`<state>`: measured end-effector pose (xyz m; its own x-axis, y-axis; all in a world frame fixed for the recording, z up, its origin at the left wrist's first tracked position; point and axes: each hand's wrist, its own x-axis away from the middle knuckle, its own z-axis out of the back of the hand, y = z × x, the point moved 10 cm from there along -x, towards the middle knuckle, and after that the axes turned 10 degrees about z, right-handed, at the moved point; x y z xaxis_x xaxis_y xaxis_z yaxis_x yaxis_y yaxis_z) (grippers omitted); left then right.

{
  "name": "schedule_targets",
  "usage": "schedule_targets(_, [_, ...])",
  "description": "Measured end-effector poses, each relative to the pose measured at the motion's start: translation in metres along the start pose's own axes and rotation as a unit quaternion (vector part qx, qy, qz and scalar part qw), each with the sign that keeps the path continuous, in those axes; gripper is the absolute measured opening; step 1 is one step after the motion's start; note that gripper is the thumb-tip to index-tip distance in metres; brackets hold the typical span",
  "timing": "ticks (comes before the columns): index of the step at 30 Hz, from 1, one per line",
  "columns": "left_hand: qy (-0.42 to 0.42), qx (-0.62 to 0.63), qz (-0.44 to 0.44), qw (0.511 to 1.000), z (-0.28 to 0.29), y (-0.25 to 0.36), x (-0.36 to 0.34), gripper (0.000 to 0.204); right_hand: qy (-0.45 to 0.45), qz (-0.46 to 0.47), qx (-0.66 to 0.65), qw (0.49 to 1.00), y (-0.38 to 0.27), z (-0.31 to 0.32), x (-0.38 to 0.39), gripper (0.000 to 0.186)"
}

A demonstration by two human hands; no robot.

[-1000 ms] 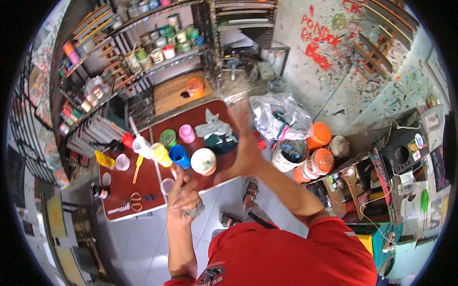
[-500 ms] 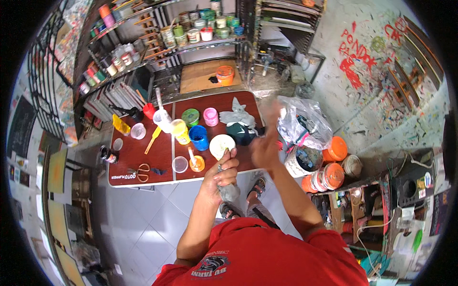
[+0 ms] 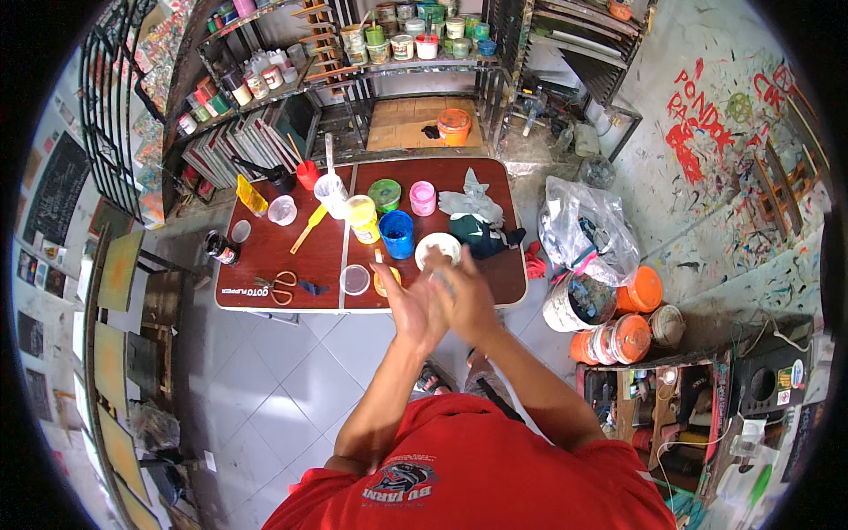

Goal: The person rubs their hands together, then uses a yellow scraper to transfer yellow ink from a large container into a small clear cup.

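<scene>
Hands meet just beyond the person's body in the head view, near the middle of the near edge of a dark red rectangular table with pale edging (image 3: 291,231). The left hand (image 3: 412,311) has its thumb standing apart from the palm. The right hand (image 3: 470,307), blurred, overlaps the left fingers; the hands are together. Whether anything lies between the palms cannot be told.

Nearest items: a white round tub (image 3: 439,242) stands on the table, partly covered in view by the right fingertips. A small orange-yellow container (image 3: 381,284) stands left of the tub, partly hidden behind the left thumb. Contact with either item cannot be confirmed.

Far side of these: an open blue plastic cup (image 3: 397,237), a yellow jar (image 3: 361,219) to its left, a round green container (image 3: 385,194) and a pink jar (image 3: 424,199). To the right, a crumpled grey cloth (image 3: 471,203) adjoins a dark green cloth (image 3: 475,237). To the left, a clear round lid (image 3: 355,280) and brown-handled scissors (image 3: 283,287) lie toward the near edge.
</scene>
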<state>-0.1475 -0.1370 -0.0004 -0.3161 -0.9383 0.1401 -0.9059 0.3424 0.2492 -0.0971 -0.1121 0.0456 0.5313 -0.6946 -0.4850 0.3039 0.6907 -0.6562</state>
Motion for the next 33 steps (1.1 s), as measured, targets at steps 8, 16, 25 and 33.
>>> schedule_targets(8, [0.094, -0.006, -0.134, 0.986, 0.064, 0.033, -0.026, 0.106, 0.079, -0.03, -0.162, 0.983, -0.05, -0.032, 0.032, 0.036])
schedule_targets(16, [-0.11, -0.137, 0.022, 0.984, -0.037, -0.038, 0.023, 0.12, 0.09, -0.327, -0.373, 0.864, 0.141, -0.012, 0.042, 0.047])
schedule_targets(25, [-0.04, 0.205, -0.023, 0.978, -0.01, -0.002, -0.045, 0.11, 0.143, -0.319, -0.826, 0.442, 0.074, -0.144, 0.112, 0.052])
schedule_targets(33, [-0.055, -0.022, 0.096, 0.994, 0.029, -0.088, -0.03, 0.111, 0.372, -0.291, -0.715, 0.515, 0.143, 0.0, 0.107, 0.052])
